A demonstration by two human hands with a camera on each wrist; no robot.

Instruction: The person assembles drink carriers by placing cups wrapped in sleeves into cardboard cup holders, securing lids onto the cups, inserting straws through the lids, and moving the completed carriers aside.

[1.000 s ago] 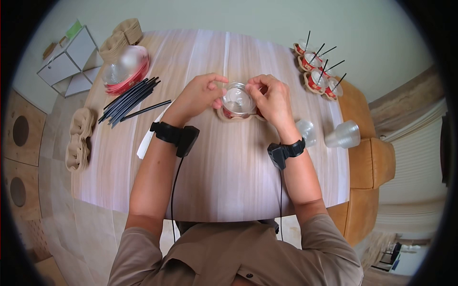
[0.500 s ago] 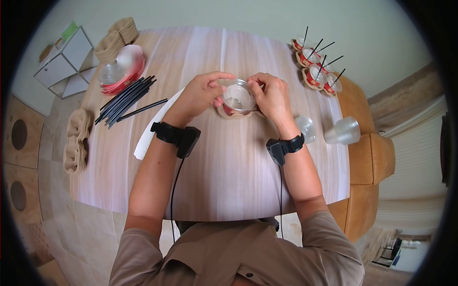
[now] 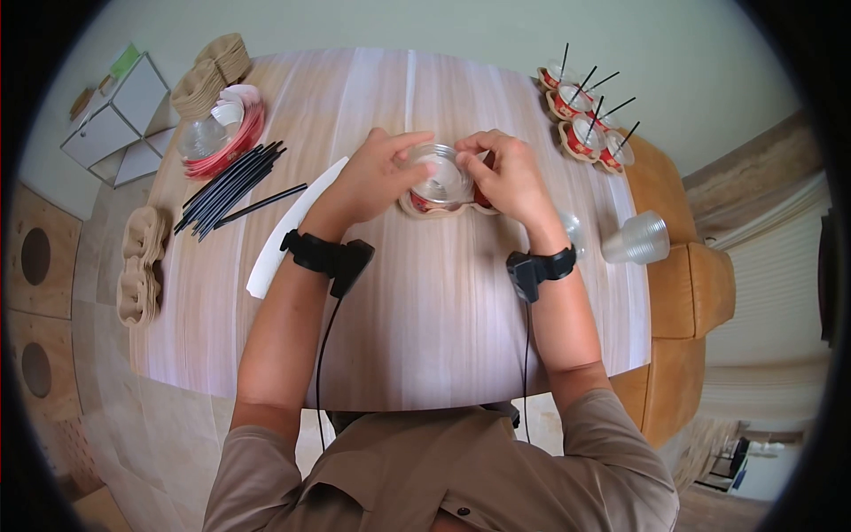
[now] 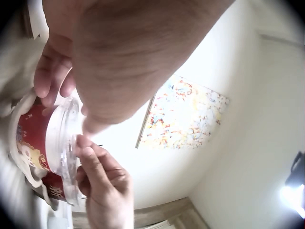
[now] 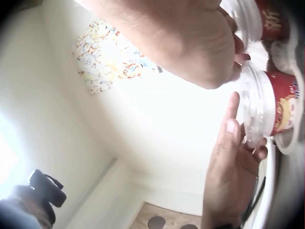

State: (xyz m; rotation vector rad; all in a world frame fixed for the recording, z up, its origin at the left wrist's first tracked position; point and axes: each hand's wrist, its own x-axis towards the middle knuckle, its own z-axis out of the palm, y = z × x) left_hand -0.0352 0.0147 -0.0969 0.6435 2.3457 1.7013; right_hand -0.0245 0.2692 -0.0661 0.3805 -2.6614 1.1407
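**A:** What carries the arrangement?
**B:** A wood-grained table (image 3: 425,310), flat and pale. Straws (image 3: 235,186), black and slender, lie left; clear cups (image 3: 638,239) nest on the right.

**A:** And the hands?
**B:** Left hand (image 3: 377,177): thumb and index spread apart, the thumb blurred over the lid, the remaining fingers loosely bent by the cup wall. Right hand (image 3: 512,173): thumb and index pinching the lid's edge, other fingers curled.

**A:** Describe the carrier.
**B:** The carrier (image 3: 433,214) is moulded tan pulp, matt, with a wavy rim; probably light and fairly stiff, best held by its outer edge.

**A:** Where is the cup?
**B:** The cup (image 4: 34,129) sits in the carrier's left socket, between the hands, toward the table's far side. Its round wall is printed red; a second cup (image 4: 53,185) occupies the right socket. Expect a light body that dents if squeezed; steady it low on the wall.

**A:** Finally, the lid?
**B:** The lid (image 5: 251,105), clear, glossy and ridged, lies over the cup's mouth. Likely thin, springy and slippery, it is best taken by opposite sides of the rim; whether it is fully seated cannot be told.
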